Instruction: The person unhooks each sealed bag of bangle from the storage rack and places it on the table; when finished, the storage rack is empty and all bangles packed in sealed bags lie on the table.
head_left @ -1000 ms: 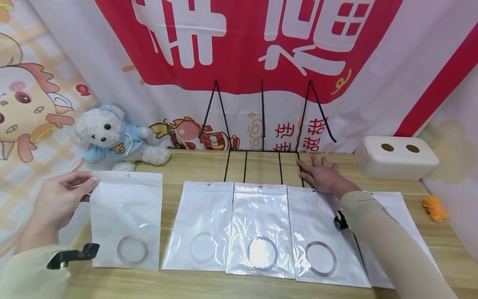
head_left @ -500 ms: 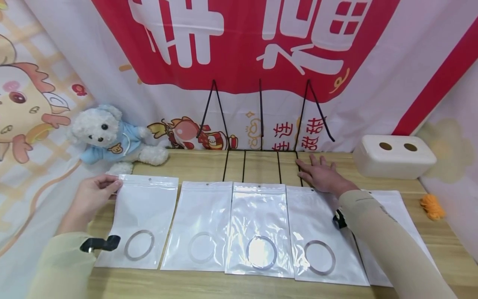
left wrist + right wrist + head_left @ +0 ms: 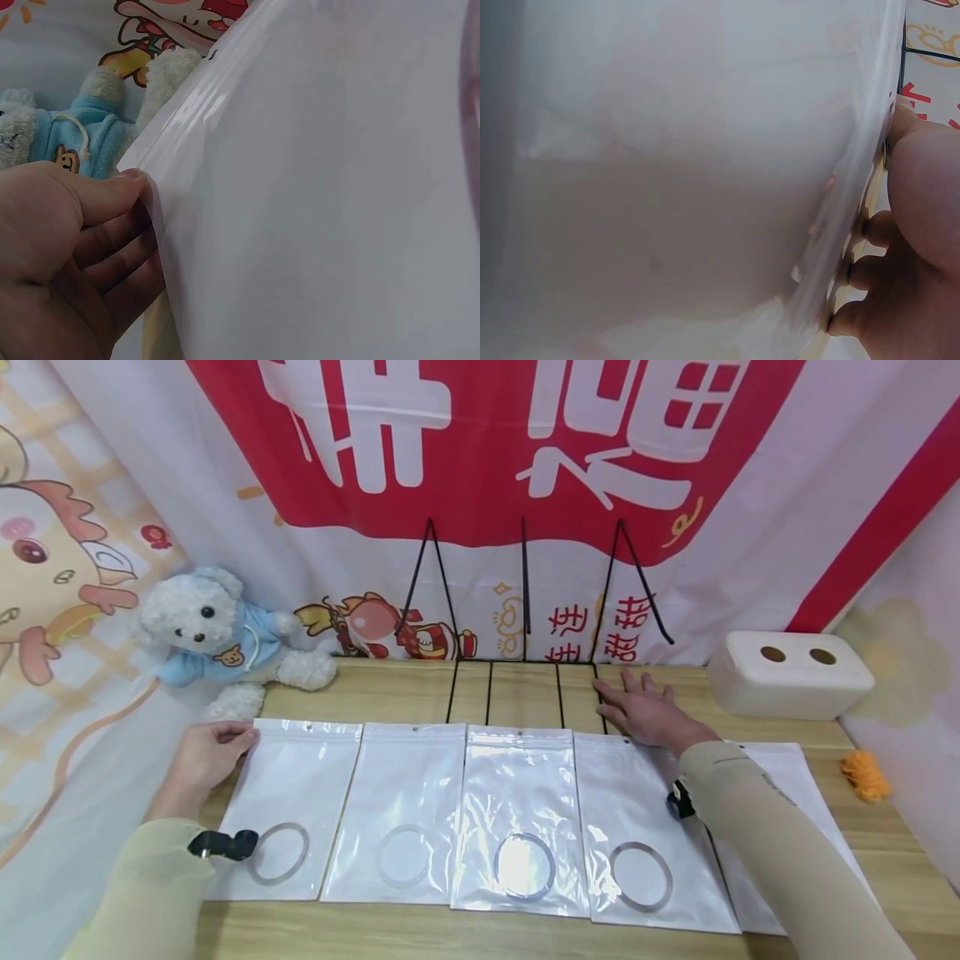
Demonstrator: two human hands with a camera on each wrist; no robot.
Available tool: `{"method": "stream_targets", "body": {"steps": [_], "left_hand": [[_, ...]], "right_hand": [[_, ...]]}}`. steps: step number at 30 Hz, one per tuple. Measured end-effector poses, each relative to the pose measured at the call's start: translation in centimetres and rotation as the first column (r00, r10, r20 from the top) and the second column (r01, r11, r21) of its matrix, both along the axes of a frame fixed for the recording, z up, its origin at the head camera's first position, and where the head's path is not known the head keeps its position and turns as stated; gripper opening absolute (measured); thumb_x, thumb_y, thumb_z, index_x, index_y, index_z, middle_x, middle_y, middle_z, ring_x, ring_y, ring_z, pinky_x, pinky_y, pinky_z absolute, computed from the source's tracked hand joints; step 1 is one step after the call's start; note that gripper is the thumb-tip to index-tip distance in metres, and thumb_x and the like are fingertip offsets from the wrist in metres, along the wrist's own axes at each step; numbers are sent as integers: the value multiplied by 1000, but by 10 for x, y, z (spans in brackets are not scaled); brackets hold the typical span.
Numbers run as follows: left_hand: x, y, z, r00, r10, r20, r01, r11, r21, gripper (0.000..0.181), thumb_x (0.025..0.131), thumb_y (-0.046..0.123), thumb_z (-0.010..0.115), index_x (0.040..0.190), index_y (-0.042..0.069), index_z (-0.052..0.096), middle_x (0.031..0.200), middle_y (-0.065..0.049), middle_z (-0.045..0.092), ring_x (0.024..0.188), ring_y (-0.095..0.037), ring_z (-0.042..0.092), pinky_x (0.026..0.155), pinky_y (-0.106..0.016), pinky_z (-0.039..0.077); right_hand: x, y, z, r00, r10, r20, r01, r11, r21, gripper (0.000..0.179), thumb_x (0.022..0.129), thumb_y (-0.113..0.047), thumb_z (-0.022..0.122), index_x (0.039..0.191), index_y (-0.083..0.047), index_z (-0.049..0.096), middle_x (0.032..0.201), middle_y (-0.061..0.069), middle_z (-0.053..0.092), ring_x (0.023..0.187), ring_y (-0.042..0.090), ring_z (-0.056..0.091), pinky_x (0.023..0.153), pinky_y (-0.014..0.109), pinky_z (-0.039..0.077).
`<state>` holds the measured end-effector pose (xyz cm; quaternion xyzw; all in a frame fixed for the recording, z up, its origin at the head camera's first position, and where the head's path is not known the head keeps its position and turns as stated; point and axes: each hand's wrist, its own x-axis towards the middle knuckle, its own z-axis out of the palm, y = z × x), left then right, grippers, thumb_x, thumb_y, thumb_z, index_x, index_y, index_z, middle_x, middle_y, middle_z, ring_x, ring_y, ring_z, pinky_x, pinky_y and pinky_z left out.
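At the left end of a row of white zip bags, my left hand (image 3: 207,762) pinches the upper left corner of a zip bag (image 3: 303,785) between thumb and fingers. A bangle-like ring (image 3: 306,852) shows inside that bag; my wrist camera mount covers part of it. The left wrist view shows the thumb (image 3: 112,196) on the bag's edge. My right hand (image 3: 647,714) rests on the table with fingers spread, just above another zip bag (image 3: 637,802) holding a darker ring (image 3: 670,881). My right forearm hides much of the rightmost zip bag (image 3: 787,777).
Two more bags, a left-middle bag (image 3: 408,777) and a shiny middle bag (image 3: 521,793), lie between. Behind them stands a thin black wire rack (image 3: 523,662). A plush bear (image 3: 225,627) sits at left; a white box (image 3: 790,681) and orange yarn (image 3: 866,775) are at right.
My left hand has brought the leftmost bag rightward and lowered it from a raised position to the table beside its neighbour. My right hand stays in place.
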<state>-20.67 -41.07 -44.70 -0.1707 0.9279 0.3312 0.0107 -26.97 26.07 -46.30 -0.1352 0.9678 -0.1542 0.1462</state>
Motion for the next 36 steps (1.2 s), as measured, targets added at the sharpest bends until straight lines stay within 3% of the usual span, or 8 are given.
{"method": "stream_targets", "body": {"steps": [6,11,14,22,28,36], "left_hand": [[-2,2,-3,999,34,15,-35,999,32,42,110,23,62,138,-8,67,125,-28,74,80,-8,65,61,-22,57],[-3,1,-5,999,40,-6,-40,997,64,42,109,23,65,135,-9,68,103,-12,79,73,-2,63,61,-21,57],[-3,0,-6,999,54,-4,-53,996,77,42,108,24,66,135,-8,69,101,-7,79,73,-1,62,62,-21,57],[-5,4,-5,992,115,57,-120,990,75,42,109,26,66,137,-4,70,130,-24,73,88,-13,65,63,-21,55],[-7,8,-1,977,170,131,-186,975,125,44,110,28,64,143,-1,67,140,-23,68,106,-27,65,64,-22,55],[-10,6,-2,969,188,162,-212,966,150,47,110,29,63,147,0,64,145,-24,65,111,-29,64,69,-23,55]], "right_hand": [[0,1,0,1000,-8,11,8,1000,-1,65,116,-52,36,174,-24,23,178,32,-3,158,68,-7,119,89,-7],[-2,0,-2,1000,-11,18,11,1000,0,65,116,-53,36,174,-24,23,178,32,-4,158,68,-8,119,88,-8],[-1,0,-3,1000,-6,14,6,1000,-5,66,116,-53,36,174,-24,24,178,33,-3,158,68,-8,119,89,-8],[-1,1,-2,1000,-3,6,3,1000,-1,66,116,-53,36,174,-23,24,178,33,-3,158,68,-7,119,89,-7],[1,-1,0,1000,1,-4,-1,1000,-2,65,116,-51,38,173,-22,25,177,34,-1,157,70,-5,119,90,-5],[0,-1,-1,1000,0,-7,0,1000,-3,65,116,-52,37,173,-23,26,177,34,0,158,69,-5,118,90,-6]]}}
